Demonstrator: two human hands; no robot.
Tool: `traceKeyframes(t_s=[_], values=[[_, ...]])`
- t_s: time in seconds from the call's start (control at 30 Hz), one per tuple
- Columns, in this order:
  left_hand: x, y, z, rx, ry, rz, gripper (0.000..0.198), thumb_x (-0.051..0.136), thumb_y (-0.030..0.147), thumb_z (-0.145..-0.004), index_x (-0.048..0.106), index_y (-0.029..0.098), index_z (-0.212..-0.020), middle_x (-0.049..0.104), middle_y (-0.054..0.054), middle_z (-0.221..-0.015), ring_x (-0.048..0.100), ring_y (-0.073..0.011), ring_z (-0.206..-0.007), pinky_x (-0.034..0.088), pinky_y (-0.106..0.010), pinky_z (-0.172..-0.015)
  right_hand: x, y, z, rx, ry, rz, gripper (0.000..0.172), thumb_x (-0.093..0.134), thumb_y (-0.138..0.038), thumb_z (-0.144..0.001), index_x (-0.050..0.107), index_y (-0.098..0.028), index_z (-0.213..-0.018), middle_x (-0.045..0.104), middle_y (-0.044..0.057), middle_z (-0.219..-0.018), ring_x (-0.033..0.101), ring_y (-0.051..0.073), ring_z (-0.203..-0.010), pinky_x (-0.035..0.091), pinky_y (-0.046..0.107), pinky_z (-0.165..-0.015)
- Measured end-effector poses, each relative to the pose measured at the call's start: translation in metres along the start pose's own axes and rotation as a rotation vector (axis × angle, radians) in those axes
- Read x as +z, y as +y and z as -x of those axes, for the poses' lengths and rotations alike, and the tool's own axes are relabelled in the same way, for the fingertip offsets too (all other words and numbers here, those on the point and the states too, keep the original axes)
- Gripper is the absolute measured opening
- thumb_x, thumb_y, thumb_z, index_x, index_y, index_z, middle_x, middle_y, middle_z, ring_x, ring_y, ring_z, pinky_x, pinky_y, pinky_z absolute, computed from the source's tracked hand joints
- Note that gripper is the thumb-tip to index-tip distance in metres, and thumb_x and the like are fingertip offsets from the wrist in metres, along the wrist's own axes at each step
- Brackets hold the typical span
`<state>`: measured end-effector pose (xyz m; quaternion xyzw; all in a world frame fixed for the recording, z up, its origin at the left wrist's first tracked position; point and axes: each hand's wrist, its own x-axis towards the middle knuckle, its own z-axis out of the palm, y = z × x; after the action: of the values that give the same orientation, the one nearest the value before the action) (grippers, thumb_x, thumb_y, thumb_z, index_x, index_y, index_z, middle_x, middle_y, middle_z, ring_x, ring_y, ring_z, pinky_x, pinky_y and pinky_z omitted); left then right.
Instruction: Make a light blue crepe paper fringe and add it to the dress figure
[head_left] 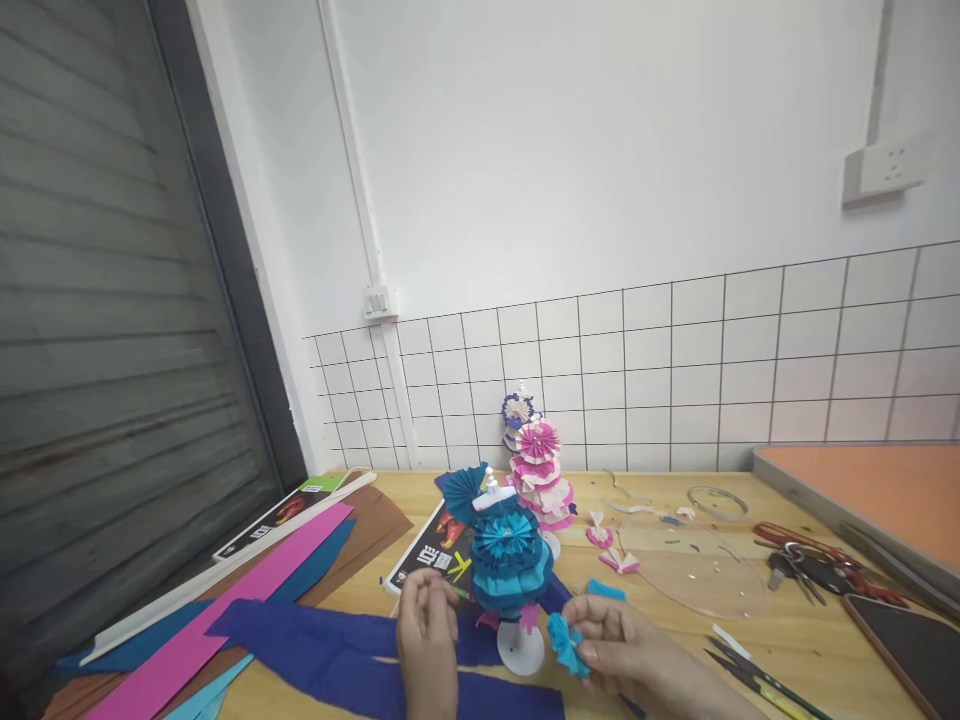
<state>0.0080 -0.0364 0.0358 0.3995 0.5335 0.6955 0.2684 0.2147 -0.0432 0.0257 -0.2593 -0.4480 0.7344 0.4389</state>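
Note:
My right hand (622, 645) pinches a small light-blue pleated paper piece (568, 645) between thumb and fingers. My left hand (429, 625) is raised with its fingers curled together; whatever they hold, if anything, is hidden. Between the hands stands a blue crepe-paper figure (514, 580) in ruffled layers, upright on a round white base (521, 652). A pleated rosette sits on its front, and a dark-blue paper fan (465, 492) sticks out at its upper left. Another light-blue scrap (606, 590) lies just behind my right hand.
Behind are a pink-and-white ruffled figure (540, 470) and a purple-and-white one (516, 410). Crepe-paper strips, including a dark-blue one (322, 640), cover the left side. On the right lie scissors (757, 680), pliers (862, 580), a coil of wire (718, 502) and a phone (911, 650).

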Motion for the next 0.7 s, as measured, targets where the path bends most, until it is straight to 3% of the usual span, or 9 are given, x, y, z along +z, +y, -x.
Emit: traceKeyframes(t_s=[0.07, 0.13, 0.23, 0.43, 0.7], values=[[0.008, 0.004, 0.013, -0.049, -0.104, 0.056, 0.038, 0.048, 0.053, -0.074, 0.044, 0.019, -0.057, 0.045, 0.008, -0.039, 0.032, -0.0043, -0.027, 0.022, -0.014, -0.028, 0.001, 0.000, 0.000, -0.030, 0.040, 0.014, 0.028, 0.080, -0.028, -0.056, 0.065, -0.017, -0.077, 0.063, -0.002, -0.062, 0.054, 0.008, -0.051, 0.040, 0.016, -0.049], [0.016, 0.002, 0.023, -0.212, -0.233, 0.142, 0.046, 0.050, 0.063, -0.067, 0.043, 0.019, -0.056, 0.041, 0.010, -0.032, 0.026, -0.0023, -0.022, 0.015, -0.012, -0.027, 0.003, -0.001, 0.000, -0.053, 0.076, 0.029, 0.027, 0.080, -0.030, -0.057, 0.065, -0.018, -0.077, 0.064, -0.002, -0.063, 0.055, 0.008, -0.051, 0.042, 0.018, -0.051], [0.026, -0.004, 0.029, -0.338, -0.278, 0.147, 0.053, 0.055, 0.070, -0.054, 0.040, 0.019, -0.052, 0.040, 0.009, -0.025, 0.022, -0.0005, -0.018, 0.010, -0.011, -0.024, 0.007, -0.001, 0.000, -0.079, 0.104, 0.034, 0.027, 0.079, -0.030, -0.057, 0.066, -0.019, -0.076, 0.065, -0.001, -0.064, 0.056, 0.009, -0.052, 0.043, 0.019, -0.053], [0.032, -0.006, 0.033, -0.407, -0.342, 0.132, 0.053, 0.061, 0.068, -0.049, 0.052, 0.016, -0.054, 0.041, 0.008, -0.023, 0.023, -0.0009, -0.016, 0.009, -0.012, -0.023, 0.010, 0.002, -0.003, -0.133, 0.112, 0.108, 0.028, 0.079, -0.034, -0.056, 0.065, -0.021, -0.075, 0.065, -0.001, -0.064, 0.056, 0.013, -0.055, 0.042, 0.022, -0.053], [0.033, -0.002, 0.035, -0.413, -0.382, 0.250, 0.043, 0.068, 0.055, -0.053, 0.050, 0.016, -0.051, 0.039, 0.010, -0.028, 0.022, 0.0006, -0.021, 0.012, -0.011, -0.024, 0.020, -0.006, -0.001, -0.186, 0.062, 0.261, 0.017, 0.076, -0.029, -0.063, 0.068, -0.027, -0.077, 0.067, 0.000, -0.070, 0.058, 0.019, -0.069, 0.040, 0.028, -0.065]])
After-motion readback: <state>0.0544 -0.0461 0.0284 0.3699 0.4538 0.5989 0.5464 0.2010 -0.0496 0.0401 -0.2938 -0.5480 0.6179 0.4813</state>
